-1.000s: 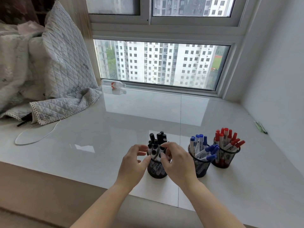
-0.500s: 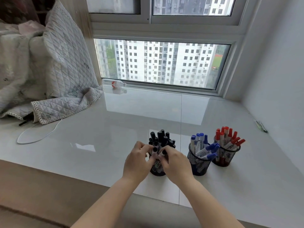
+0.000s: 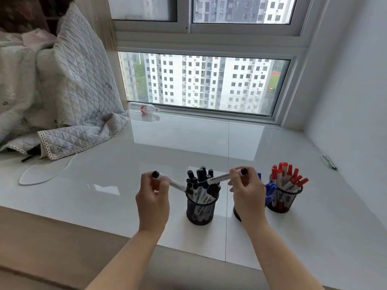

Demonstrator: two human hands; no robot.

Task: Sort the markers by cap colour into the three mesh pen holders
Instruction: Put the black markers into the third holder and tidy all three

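mesh holders [image 3: 201, 212], black, blue, red markers

My hands, which were bunched together over the black-cap holder [image 3: 201, 209], are now spread apart above it. My left hand [image 3: 153, 200] pinches one black-capped marker [image 3: 170, 182] drawn out to the left, and my right hand [image 3: 248, 192] pinches another marker [image 3: 224, 177] pulled out to the right.
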